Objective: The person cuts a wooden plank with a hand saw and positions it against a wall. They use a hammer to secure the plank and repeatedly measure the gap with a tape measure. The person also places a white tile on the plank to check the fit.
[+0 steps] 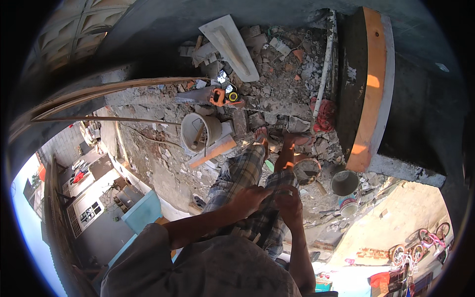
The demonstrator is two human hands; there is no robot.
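Grey, crumbly rubble [308, 84] covers the ground on the far side. Remotely, I see the left hand [250, 200] and right hand [289, 204] close together over the soft plaid cloth [241, 169] on the thighs, fingers curled; whether they grip anything, I can't tell. I'd keep both wrists steady. Farther left: a round, pale bucket [213, 130] and a flat-bladed saw [217, 97].

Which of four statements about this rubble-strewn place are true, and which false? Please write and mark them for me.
1. An orange-handled saw lies outside the pale bucket. True.
2. Both hands are inside the pale bucket. False: the left hand and right hand are in front of the checked trousers.
3. A wooden-handled tool is in the pale bucket. True.
4. The red bundle touches the saw. False: it lies well to the saw's right.
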